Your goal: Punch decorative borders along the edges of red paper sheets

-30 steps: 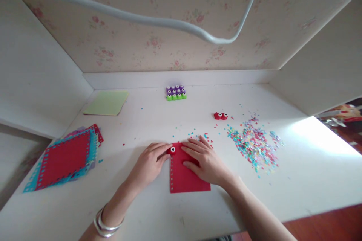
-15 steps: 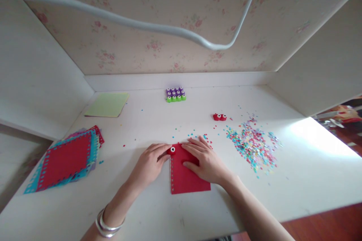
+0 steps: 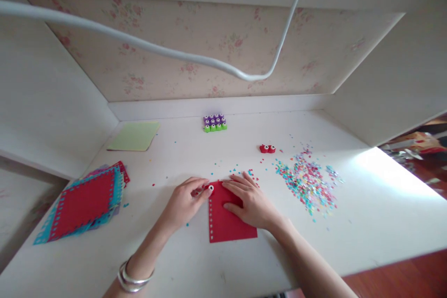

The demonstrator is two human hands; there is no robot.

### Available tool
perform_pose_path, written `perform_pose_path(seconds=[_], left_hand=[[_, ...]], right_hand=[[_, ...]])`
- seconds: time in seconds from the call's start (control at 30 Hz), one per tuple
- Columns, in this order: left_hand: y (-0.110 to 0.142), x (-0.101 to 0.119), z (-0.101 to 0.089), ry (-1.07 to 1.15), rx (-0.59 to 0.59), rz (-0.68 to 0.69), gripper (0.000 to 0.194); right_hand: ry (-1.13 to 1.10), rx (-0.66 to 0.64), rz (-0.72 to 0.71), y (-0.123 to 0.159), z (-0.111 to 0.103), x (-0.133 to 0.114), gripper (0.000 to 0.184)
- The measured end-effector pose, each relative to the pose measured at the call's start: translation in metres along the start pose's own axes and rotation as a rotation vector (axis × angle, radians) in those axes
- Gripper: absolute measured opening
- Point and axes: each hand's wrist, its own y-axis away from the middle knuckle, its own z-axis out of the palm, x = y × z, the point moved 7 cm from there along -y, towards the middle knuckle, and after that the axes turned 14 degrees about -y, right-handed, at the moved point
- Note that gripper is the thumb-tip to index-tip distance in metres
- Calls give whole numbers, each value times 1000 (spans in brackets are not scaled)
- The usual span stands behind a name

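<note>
Between the thumb and fingers of my left hand (image 3: pixel 185 201) is a small red craft punch (image 3: pixel 210 188) with a white, dark-centred top. It sits tilted at the upper left corner of a sheet of red paper (image 3: pixel 232 226). A column of small punched holes runs down the paper's left edge. My right hand (image 3: pixel 250 202) lies flat over the upper right part of the sheet, fingers stretched out and pressing on it. Small paper bits (image 3: pixel 253 177) are scattered just beyond the right fingertips. Whether the punch is still around the paper's edge I cannot tell.
Several purple and green punches (image 3: pixel 215 122) stand at the back, and two red punches (image 3: pixel 267 148) nearer right. Colourful confetti (image 3: pixel 309 181) is heaped on the right. Punched sheets (image 3: pixel 84 205) and pale green paper (image 3: pixel 133 136) lie left. A white cable (image 3: pixel 160 48) hangs in front.
The red punch has tipped over in my left fingers, its top now turned to the right. My right hand stays on the paper. The whole view has shifted slightly.
</note>
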Motion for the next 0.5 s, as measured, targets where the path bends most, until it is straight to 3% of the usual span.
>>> perform_pose_path(seconds=[0.3,0.5], left_hand=[[-19,18,6,-187,-63,18,35],[-25,14,11,-245,-63,-20,33]], right_hand=[[-10,17,-17,1,-3,-1,52],[-7,31,-36,3,-3,-3,51]])
